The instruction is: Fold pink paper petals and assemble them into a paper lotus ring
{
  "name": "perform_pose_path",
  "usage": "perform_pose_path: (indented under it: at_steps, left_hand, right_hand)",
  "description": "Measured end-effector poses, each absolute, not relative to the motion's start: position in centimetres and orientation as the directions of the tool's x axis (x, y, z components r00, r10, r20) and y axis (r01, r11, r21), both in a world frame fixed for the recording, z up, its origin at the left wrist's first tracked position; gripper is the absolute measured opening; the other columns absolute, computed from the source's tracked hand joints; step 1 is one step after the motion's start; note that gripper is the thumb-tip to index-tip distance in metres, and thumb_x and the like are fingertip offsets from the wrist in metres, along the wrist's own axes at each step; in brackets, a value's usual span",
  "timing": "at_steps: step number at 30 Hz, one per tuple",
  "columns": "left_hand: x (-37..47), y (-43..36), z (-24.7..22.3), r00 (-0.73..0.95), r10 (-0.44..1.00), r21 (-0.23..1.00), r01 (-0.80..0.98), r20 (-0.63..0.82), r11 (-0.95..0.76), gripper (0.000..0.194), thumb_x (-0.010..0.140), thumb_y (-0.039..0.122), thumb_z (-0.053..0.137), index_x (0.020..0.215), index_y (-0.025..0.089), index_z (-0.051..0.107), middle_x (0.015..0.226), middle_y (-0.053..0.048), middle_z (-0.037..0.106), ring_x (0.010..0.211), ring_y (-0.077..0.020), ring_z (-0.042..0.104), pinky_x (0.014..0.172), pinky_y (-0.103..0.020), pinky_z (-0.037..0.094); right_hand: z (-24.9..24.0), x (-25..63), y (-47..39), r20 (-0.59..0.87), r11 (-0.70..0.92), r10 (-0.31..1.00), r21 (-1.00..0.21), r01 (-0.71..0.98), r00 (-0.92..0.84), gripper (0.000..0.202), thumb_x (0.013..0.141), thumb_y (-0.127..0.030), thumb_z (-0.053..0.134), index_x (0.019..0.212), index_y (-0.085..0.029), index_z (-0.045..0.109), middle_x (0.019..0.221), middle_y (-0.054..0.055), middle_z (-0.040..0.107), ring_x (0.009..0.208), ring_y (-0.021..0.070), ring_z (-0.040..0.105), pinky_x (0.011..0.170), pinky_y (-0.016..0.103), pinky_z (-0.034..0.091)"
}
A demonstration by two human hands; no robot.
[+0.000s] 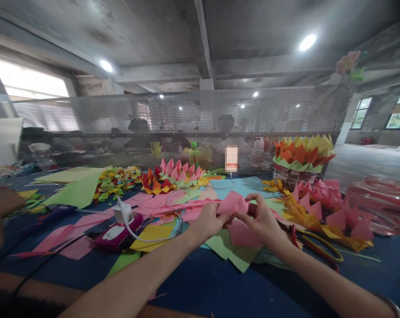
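Observation:
Both hands meet at the middle of the blue table, pinching one pink paper piece (233, 203) between them. My left hand (209, 222) grips its left and lower edge. My right hand (261, 221) has its thumb under the paper and its fingers bent at the right edge. Below the hands lie a pink sheet (244, 234) and green sheets (235, 256). Loose pink sheets (147, 203) spread to the left. Red-handled scissors (294, 236) and a yellow loop handle (322, 247) rest beside my right wrist.
A purple power strip (115, 234) with a white charger (123, 214) and cables sits left. Folded pink pieces (339, 216), a basket of paper points (299, 170) and a clear red-tinted jar (379, 205) stand right. Another person's hand (4, 201) is at far left. A perforated screen (114, 115) rises behind.

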State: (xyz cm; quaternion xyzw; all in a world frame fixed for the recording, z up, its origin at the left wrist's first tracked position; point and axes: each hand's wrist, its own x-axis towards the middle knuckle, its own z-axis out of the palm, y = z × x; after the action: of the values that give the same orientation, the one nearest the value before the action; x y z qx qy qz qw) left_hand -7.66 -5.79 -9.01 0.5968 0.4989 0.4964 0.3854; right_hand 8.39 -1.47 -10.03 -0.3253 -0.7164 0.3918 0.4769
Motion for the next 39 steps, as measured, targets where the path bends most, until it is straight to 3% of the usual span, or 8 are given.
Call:
perform_pose_path:
  at_steps: [5, 14, 18, 25, 32, 36, 39]
  left_hand:
    - [-8.3, -5.4, -9.9, 0.019, 0.966, 0.895, 0.37, 0.259, -0.248, 0.039, 0.074, 0.048, 0.058, 0.088, 0.011, 0.059, 0.069, -0.008, 0.067, 0.062, -0.0177, 0.065, 0.053, -0.023, 0.047]
    - [-9.1, -5.2, -9.3, 0.013, 0.945, 0.794, 0.537, 0.328, -0.283, 0.032, 0.075, 0.044, 0.056, 0.081, 0.013, 0.062, 0.058, -0.002, 0.062, 0.054, -0.0147, 0.06, 0.046, -0.02, 0.04]
    - [-9.1, -5.4, -8.8, 0.017, 0.959, 0.823, 0.51, 0.282, -0.251, 0.023, 0.074, 0.037, 0.057, 0.068, 0.014, 0.058, 0.052, 0.0, 0.057, 0.048, -0.0127, 0.056, 0.044, -0.019, 0.039]
    - [-9.1, -5.0, -9.0, 0.05, 0.965, 0.871, 0.42, 0.257, -0.254, 0.024, 0.072, 0.037, 0.059, 0.072, 0.013, 0.06, 0.059, -0.002, 0.061, 0.053, -0.013, 0.058, 0.049, -0.02, 0.043]
    - [-9.3, -4.5, -9.9, 0.057, 0.964, 0.884, 0.388, 0.261, -0.262, 0.023, 0.074, 0.032, 0.057, 0.086, 0.013, 0.063, 0.066, -0.004, 0.063, 0.059, -0.0148, 0.061, 0.052, -0.021, 0.043]
    - [-9.2, -4.5, -9.3, 0.015, 0.972, 0.919, 0.323, 0.233, -0.225, 0.023, 0.072, 0.034, 0.061, 0.076, 0.012, 0.06, 0.065, -0.004, 0.061, 0.058, -0.0139, 0.06, 0.055, -0.023, 0.045]
    - [-9.0, -4.6, -8.8, -0.011, 0.976, 0.952, 0.221, 0.219, -0.211, 0.024, 0.072, 0.035, 0.062, 0.073, 0.012, 0.058, 0.062, -0.002, 0.059, 0.057, -0.0122, 0.058, 0.057, -0.023, 0.044]
  right_hand:
    - [-10.6, 8.7, -1.0, 0.373, 0.399, 0.838, -0.917, -0.017, -0.398, 0.053, 0.073, -0.035, 0.066, 0.113, -0.024, 0.034, 0.075, -0.001, 0.063, 0.065, 0.0168, 0.061, 0.057, 0.026, 0.045]
    - [-10.6, 8.8, -0.7, 0.382, 0.44, 0.828, -0.897, 0.052, -0.409, 0.049, 0.074, -0.037, 0.065, 0.111, -0.022, 0.037, 0.072, 0.0, 0.065, 0.064, 0.0168, 0.061, 0.056, 0.025, 0.043]
    - [-10.8, 8.7, -0.7, 0.399, 0.481, 0.814, -0.87, 0.106, -0.422, 0.042, 0.076, -0.038, 0.063, 0.107, -0.022, 0.039, 0.068, -0.002, 0.062, 0.061, 0.0156, 0.058, 0.053, 0.024, 0.041]
    - [-11.2, 8.9, -0.3, 0.426, 0.519, 0.807, -0.842, 0.146, -0.41, 0.037, 0.076, -0.037, 0.062, 0.103, -0.022, 0.042, 0.064, -0.004, 0.057, 0.059, 0.0148, 0.056, 0.055, 0.025, 0.041]
    - [-11.5, 9.0, -0.1, 0.423, 0.528, 0.797, -0.834, 0.158, -0.43, 0.039, 0.077, -0.036, 0.061, 0.108, -0.02, 0.043, 0.073, 0.0, 0.061, 0.063, 0.0153, 0.058, 0.056, 0.025, 0.043]
    - [-11.2, 8.9, -0.5, 0.394, 0.487, 0.79, -0.869, 0.091, -0.469, 0.036, 0.079, -0.035, 0.06, 0.108, -0.021, 0.043, 0.083, 0.002, 0.064, 0.067, 0.015, 0.06, 0.056, 0.024, 0.045]
    - [-11.1, 8.8, -0.6, 0.384, 0.478, 0.798, -0.873, 0.101, -0.464, 0.032, 0.078, -0.034, 0.061, 0.103, -0.02, 0.046, 0.078, 0.001, 0.063, 0.061, 0.0131, 0.057, 0.052, 0.022, 0.043]
